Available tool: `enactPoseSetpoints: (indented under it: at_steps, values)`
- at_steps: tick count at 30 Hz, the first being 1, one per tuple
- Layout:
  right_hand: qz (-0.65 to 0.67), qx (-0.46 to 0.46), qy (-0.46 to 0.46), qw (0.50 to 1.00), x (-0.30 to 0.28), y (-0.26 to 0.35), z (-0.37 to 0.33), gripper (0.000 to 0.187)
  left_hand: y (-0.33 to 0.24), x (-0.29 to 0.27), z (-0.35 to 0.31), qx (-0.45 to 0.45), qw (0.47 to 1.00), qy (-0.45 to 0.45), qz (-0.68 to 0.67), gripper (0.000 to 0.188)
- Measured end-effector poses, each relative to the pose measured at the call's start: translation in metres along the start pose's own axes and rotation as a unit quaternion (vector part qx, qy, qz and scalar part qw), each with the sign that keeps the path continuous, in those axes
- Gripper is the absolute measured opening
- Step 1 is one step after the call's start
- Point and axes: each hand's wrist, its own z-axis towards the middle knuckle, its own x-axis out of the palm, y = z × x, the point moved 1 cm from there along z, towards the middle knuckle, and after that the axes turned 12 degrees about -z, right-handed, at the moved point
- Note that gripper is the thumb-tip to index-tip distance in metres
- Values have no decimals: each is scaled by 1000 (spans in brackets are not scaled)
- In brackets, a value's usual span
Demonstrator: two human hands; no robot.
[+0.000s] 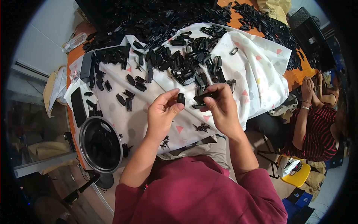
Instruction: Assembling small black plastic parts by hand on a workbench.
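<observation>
Over the near edge of the cloth, my left hand (165, 112) pinches a small black plastic part (181, 99) between thumb and fingers. A few centimetres to its right, my right hand (223, 108) grips a longer, curved black plastic piece (206, 98), partly covered by the fingers. The two pieces are apart. Just beyond my hands lies a loose heap of black plastic parts (186, 61), some oval and some frame-shaped. Several more parts (128, 99) are scattered left of my left hand. A little cluster of small dark pointed pieces (201, 127) rests below my right hand.
A white patterned cloth (257, 74) covers the wooden table (298, 76). Dark piles (149, 18) fill the far side. At left are a round black bowl (87, 149), a phone (78, 107) and a plastic bottle (74, 42). Another person (313, 127) sits at right, by a yellow stool (298, 175).
</observation>
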Motion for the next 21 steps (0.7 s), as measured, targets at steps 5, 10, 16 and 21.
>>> enactPoseSetpoints:
  at_steps: [5,10,16,21]
  values:
    - [-65,31,155,985,5,13,8,30,2,-7,-8,-63,994,90,-24,28]
    - [-5,144,81,986,21,-14,0,25,4,-7,-8,-41,997,69,-11,26]
    - [35,104,108,988,21,-16,-8,29,1,-9,-11,-27,999,26,-19,27]
    - [-192,-129,120,966,10,4,-14,30,-6,-10,-12,-22,999,22,-23,29]
